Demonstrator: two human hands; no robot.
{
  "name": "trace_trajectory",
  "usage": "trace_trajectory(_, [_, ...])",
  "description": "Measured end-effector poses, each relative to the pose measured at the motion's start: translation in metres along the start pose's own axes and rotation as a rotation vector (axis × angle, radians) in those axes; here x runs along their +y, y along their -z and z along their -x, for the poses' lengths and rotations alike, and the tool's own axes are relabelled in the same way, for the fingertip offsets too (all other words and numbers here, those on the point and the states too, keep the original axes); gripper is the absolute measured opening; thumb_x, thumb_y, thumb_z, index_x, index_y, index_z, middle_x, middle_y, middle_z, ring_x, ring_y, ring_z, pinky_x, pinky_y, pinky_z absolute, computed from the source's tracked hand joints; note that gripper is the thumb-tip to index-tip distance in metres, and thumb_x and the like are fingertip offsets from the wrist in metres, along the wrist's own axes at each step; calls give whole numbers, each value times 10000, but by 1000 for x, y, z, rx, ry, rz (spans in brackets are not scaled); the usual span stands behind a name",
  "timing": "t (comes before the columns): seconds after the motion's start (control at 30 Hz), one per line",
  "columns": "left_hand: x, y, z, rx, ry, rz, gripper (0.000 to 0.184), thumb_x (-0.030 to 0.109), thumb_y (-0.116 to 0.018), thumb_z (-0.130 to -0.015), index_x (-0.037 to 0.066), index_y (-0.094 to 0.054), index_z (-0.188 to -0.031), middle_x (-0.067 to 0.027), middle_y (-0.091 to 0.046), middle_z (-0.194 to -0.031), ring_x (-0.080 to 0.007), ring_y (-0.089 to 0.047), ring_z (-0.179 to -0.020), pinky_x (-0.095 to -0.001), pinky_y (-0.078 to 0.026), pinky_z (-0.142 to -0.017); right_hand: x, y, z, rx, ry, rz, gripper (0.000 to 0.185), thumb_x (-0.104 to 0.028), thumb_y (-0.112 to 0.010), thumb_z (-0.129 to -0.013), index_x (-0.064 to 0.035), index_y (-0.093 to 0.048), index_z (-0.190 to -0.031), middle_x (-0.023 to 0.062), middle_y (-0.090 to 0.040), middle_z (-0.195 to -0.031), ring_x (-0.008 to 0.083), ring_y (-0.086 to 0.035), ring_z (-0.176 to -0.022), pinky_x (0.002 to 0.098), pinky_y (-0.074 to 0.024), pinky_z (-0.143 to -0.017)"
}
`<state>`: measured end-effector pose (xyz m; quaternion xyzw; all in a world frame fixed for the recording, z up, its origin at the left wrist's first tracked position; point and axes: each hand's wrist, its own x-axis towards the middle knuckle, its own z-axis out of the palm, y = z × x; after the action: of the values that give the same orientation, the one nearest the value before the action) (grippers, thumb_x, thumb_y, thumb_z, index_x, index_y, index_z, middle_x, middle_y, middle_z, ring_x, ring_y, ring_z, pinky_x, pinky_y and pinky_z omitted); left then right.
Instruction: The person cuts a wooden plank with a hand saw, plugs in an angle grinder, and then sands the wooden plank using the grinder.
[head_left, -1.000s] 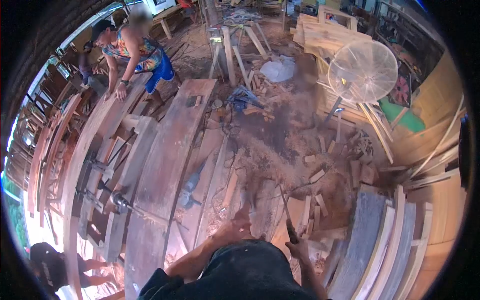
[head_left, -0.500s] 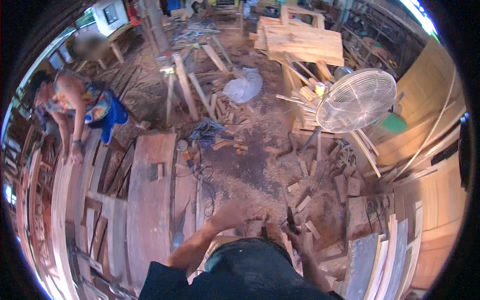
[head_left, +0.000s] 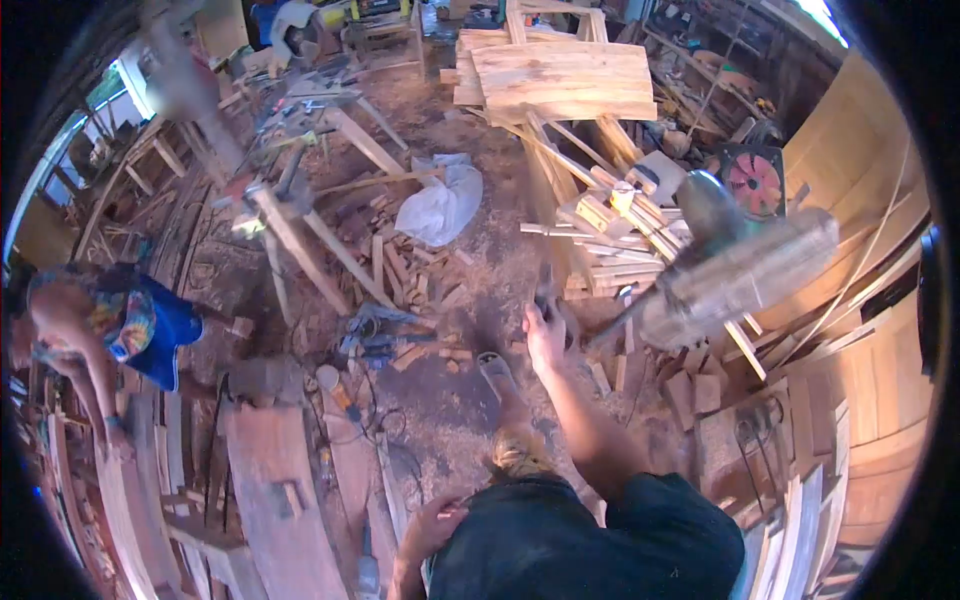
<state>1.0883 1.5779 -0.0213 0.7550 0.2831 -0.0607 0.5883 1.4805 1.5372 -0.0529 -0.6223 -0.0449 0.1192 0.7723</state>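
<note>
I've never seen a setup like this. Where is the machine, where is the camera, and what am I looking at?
There is no machine doing the handling: these are a person's own bare hands. Every picture comes from one camera worn on that person's head, looking forward and down, so the body shows at the bottom.

The right hand reaches forward, gripping a dark tool too blurred to name. The left hand is low, beside the dark clothing; I can't tell whether it holds anything.

On the littered floor ahead lie a white sack and wood scraps. A wide plank is at lower left, a fan at right. At far left, another person bends over some timber.
</note>
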Motion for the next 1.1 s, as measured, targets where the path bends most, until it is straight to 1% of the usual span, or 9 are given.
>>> trace_trajectory(0.07, [18, 9, -59, 41, 107, -25, 392, 267, -684, -905, 43, -637, -1223, -129, -721, -1040, -220, -693, -985, -359, -534, -855, 41, -16, -114, 34, 101, 122, 233, -222, -676, -926, -35, -580, -1025, 24, -555, -732, 119, -504, -612, 302, -417, -553])
trace_trajectory(0.2, [-7, 2, -217, 141, 290, -39, 411, 284, -675, -891, 28, -644, -1210, -108, -733, -980, -224, -698, -947, -347, -526, -852, 68, -45, -335, 145, 258, 771, 432, -196, -648, -906, 41, -494, -1232, 165, -604, -855, 276, -572, -709, 402, -477, -662])
trace_trajectory(0.23, [-39, -7, -255, 82, 286, 54, 467, 290, -694, -901, 69, -572, -1294, -126, -633, -1161, -243, -646, -1011, -384, -536, -866, 84, -50, -382, 175, 297, 705, 485, -192, -642, -897, 55, -465, -1275, 201, -612, -896, 319, -585, -743, 424, -482, -692])
trace_trajectory(0.3, [-43, -21, -319, 71, 410, 74, 448, 290, -688, -902, 68, -581, -1276, -130, -638, -1138, -245, -650, -993, -384, -537, -855, 130, -35, -470, 148, 214, 570, 572, -196, -624, -869, 80, -425, -1329, 302, -621, -1036, 421, -622, -868, 473, -500, -770])
trace_trajectory(0.37, [-47, -32, -373, 67, 526, 80, 430, 290, -682, -902, 67, -590, -1258, -134, -642, -1116, -248, -654, -975, -383, -538, -844, 158, -18, -543, 282, 335, 999, 561, -192, -622, -858, 88, -429, -1303, 318, -629, -1021, 453, -627, -899, 501, -501, -803])
trace_trajectory(0.47, [-62, -45, -438, 80, 655, 80, 403, 289, -673, -902, 66, -603, -1230, -140, -649, -1082, -251, -660, -948, -382, -539, -828, 198, 23, -636, 211, -22, 1426, 376, -220, -626, -836, 33, -547, -1101, 272, -678, -913, 461, -662, -903, 541, -512, -822])
trace_trajectory(0.53, [-75, -48, -470, 98, 734, 77, 386, 289, -667, -902, 65, -612, -1211, -144, -654, -1060, -253, -664, -930, -381, -540, -817, 225, 52, -686, 312, 43, 1735, 271, -272, -619, -848, -18, -605, -941, 205, -693, -854, 371, -685, -779, 518, -526, -686])
trace_trajectory(0.8, [-94, -57, -403, 213, 970, 71, 327, 288, -642, -902, 62, -648, -1138, -160, -673, -969, -261, -679, -859, -378, -544, -773, 263, 149, -785, 16, 54, 2041, 357, -281, -663, -836, -5, -585, -1048, 211, -660, -988, 367, -650, -900, 490, -499, -788])
trace_trajectory(1.1, [-151, -88, -331, 344, 1030, -12, 285, 287, -614, -902, 58, -689, -1055, -178, -694, -868, -270, -697, -778, -375, -548, -724, 257, 207, -791, -153, 121, 2167, 483, -290, -713, -822, 10, -562, -1169, 218, -622, -1139, 362, -610, -1036, 458, -469, -903])
